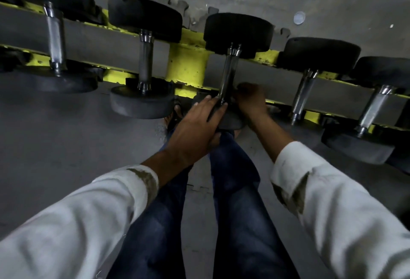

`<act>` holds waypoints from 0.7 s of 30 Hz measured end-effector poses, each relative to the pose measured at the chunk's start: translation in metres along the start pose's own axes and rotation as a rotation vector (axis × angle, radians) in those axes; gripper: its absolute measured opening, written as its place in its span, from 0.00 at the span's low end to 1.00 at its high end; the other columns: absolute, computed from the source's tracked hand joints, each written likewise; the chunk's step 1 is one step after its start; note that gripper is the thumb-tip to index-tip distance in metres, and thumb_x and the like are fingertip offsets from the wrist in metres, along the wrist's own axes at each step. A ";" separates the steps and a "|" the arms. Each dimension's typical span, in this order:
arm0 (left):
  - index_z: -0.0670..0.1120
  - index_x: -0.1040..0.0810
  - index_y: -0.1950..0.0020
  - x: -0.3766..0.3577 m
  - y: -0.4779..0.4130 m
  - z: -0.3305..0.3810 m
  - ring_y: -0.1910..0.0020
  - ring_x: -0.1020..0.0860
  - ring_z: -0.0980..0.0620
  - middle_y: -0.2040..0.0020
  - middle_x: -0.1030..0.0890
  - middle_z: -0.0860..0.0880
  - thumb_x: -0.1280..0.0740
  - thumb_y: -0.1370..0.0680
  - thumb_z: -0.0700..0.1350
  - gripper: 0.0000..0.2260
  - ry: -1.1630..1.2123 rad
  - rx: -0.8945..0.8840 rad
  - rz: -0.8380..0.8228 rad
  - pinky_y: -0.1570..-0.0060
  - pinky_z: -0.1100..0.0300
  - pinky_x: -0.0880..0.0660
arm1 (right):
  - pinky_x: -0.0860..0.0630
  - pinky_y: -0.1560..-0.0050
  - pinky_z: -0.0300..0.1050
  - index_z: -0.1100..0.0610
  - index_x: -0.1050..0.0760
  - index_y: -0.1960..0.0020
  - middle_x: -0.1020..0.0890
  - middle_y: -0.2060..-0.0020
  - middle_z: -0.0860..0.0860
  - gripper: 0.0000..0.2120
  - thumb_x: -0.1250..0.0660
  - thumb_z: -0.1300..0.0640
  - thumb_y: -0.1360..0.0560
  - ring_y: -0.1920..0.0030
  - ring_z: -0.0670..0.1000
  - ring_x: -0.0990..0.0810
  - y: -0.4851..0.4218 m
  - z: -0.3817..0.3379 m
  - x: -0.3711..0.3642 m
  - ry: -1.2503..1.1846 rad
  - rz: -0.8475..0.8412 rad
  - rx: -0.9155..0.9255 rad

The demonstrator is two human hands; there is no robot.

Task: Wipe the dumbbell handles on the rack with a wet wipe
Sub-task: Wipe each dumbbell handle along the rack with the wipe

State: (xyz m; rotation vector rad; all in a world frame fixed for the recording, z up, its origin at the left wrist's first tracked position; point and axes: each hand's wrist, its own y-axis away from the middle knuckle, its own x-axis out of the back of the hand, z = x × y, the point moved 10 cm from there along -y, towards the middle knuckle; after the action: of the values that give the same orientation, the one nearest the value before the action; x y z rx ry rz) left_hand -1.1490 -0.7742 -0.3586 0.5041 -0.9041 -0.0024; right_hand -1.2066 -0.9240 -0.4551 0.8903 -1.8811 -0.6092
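1. A yellow rack point(186, 65) is viewed from above, and five dumbbells are laid across its rails.
2. The middle dumbbell point(238, 32) is the one being handled. Its chrome handle point(228, 72) runs at a slight tilt from the far black head down to the near head point(231, 122).
3. The left hand point(195, 123) is laid over the near head from the left. Its fingers are stretched nearly straight, and the fingertips point(224, 105) touch the near end of the handle.
4. The right hand point(251, 101) is held just right of that same end, opposite the left hand. It is dark and blurred. The fingers seem curled toward the handle, but whether anything is pinched cannot be told.
5. The near end of the handle is thus enclosed between the two hands, while its upper stretch is left bare.
6. Two dumbbells point(145, 57) are racked to the left and two more point(304, 92) to the right, all untouched and apart from the hands.
7. White sleeves point(88, 212) and jeans point(233, 190) are seen below the hands, over a grey floor point(55, 134).
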 end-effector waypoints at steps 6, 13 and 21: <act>0.42 0.33 0.21 -0.003 -0.013 -0.008 0.23 0.36 0.39 0.25 0.30 0.39 0.31 0.22 0.50 0.31 0.003 -0.011 -0.019 0.21 0.42 0.42 | 0.24 0.54 0.52 0.66 0.17 0.50 0.15 0.51 0.63 0.09 0.32 0.60 0.23 0.52 0.59 0.17 -0.014 -0.026 0.023 -0.100 0.119 0.043; 0.44 0.37 0.19 -0.003 -0.008 -0.016 0.19 0.41 0.39 0.22 0.34 0.38 0.33 0.18 0.50 0.30 0.049 0.004 -0.015 0.22 0.42 0.39 | 0.29 0.56 0.45 0.61 0.19 0.53 0.15 0.54 0.58 0.07 0.31 0.57 0.25 0.51 0.60 0.18 0.024 -0.026 0.019 -0.016 0.238 0.117; 0.45 0.37 0.19 -0.002 -0.007 -0.016 0.20 0.41 0.39 0.22 0.34 0.38 0.33 0.18 0.51 0.29 0.051 0.010 0.009 0.22 0.43 0.39 | 0.34 0.62 0.44 0.59 0.23 0.58 0.18 0.61 0.56 0.06 0.31 0.57 0.28 0.60 0.54 0.21 0.027 -0.049 0.026 -0.088 0.336 0.294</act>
State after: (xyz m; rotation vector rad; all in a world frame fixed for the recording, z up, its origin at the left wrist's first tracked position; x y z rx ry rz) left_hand -1.1368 -0.7730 -0.3715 0.5069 -0.8570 0.0229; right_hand -1.1791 -0.9301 -0.3997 0.7128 -2.1750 -0.1713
